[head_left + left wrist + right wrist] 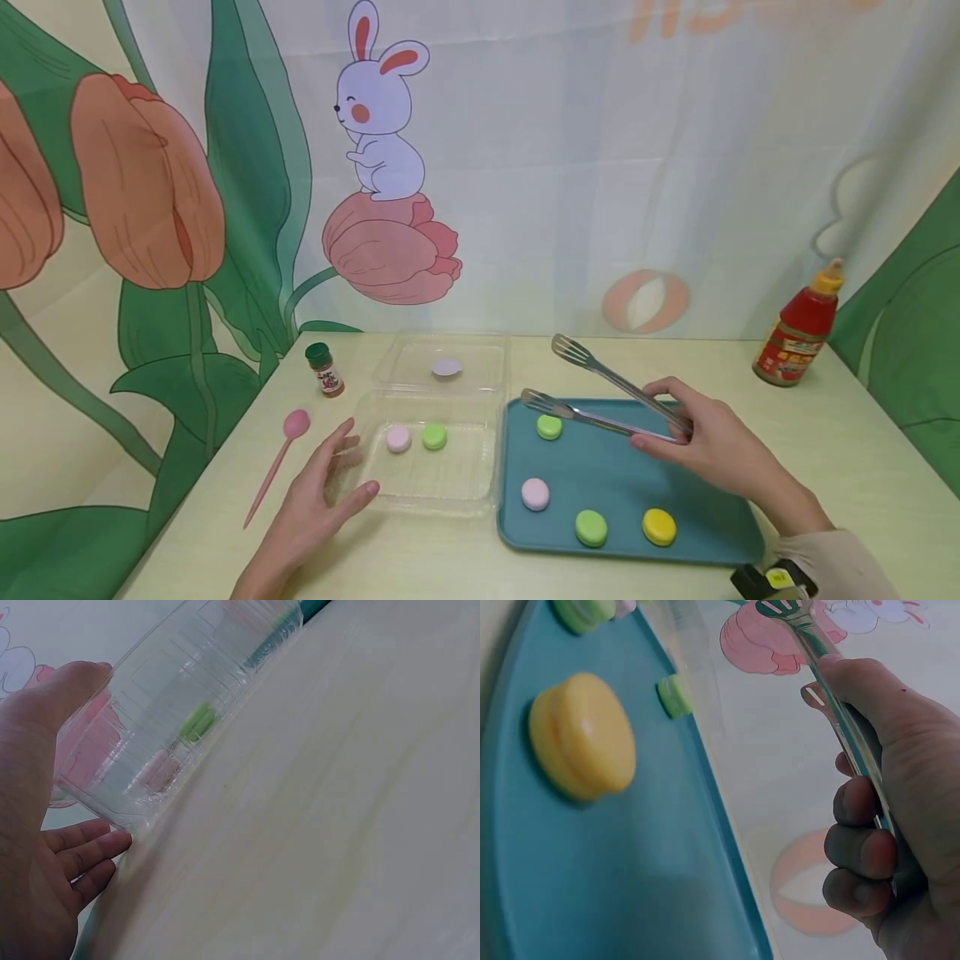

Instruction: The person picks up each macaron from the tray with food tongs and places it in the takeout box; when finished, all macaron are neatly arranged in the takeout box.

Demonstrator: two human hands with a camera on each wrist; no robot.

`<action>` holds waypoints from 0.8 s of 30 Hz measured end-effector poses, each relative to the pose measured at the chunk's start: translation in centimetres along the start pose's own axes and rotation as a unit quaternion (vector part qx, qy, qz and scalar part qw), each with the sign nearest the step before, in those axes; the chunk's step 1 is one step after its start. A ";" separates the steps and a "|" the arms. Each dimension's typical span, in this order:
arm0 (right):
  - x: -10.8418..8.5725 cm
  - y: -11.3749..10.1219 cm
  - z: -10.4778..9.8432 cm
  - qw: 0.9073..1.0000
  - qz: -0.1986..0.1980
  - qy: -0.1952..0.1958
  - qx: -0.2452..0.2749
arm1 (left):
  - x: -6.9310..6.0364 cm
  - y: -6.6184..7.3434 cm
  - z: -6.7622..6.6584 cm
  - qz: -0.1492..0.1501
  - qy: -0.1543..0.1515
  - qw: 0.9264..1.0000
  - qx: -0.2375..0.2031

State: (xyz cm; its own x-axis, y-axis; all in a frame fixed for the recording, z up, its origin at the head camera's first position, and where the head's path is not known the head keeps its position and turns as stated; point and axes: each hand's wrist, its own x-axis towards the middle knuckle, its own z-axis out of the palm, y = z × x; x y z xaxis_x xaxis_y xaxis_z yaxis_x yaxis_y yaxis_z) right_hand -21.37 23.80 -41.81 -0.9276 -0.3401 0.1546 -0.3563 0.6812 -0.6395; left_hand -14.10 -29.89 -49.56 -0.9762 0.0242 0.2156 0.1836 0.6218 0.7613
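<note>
two macarons [434, 436] in container [465, 479], tray [622, 475] to its right, spoon [296, 424] left

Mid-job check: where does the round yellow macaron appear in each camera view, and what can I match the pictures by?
Head: the round yellow macaron is below and right of centre, near the front edge of the rectangular teal tray.
Left wrist: not in the picture.
Right wrist: large, at left, a little above mid-height.
Shared landmark: the tray, though the left wrist view shows only a sliver at its top edge.
</note>
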 end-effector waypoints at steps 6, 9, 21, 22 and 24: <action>-1.7 1.5 -0.4 1.000 0.007 -0.012 -0.008 | -0.1 -0.3 0.0 0.020 0.004 1.000 -0.008; -2.9 2.0 -0.7 1.000 0.016 -0.018 -0.008 | 0.0 -0.4 0.0 0.022 0.005 1.000 -0.010; -7.5 3.8 -1.3 0.994 -0.024 -0.105 0.035 | 0.0 -0.1 0.0 0.023 0.007 1.000 -0.017; -7.8 3.9 -1.3 0.993 -0.026 -0.111 0.038 | 0.0 -0.1 0.0 0.023 0.008 1.000 -0.016; -8.2 4.1 -1.3 0.991 -0.024 -0.124 0.040 | 0.0 -0.1 0.0 0.024 0.008 1.000 -0.015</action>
State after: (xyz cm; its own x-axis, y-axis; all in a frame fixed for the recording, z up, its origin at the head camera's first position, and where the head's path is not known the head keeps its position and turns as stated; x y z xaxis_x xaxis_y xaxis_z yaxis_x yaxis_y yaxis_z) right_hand -15.40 30.19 -44.69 -0.8496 -0.5273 0.0026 -0.3808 0.6102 -0.6947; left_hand -14.12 -29.95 -49.57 -0.9645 0.0410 0.2609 0.2330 0.5970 0.7677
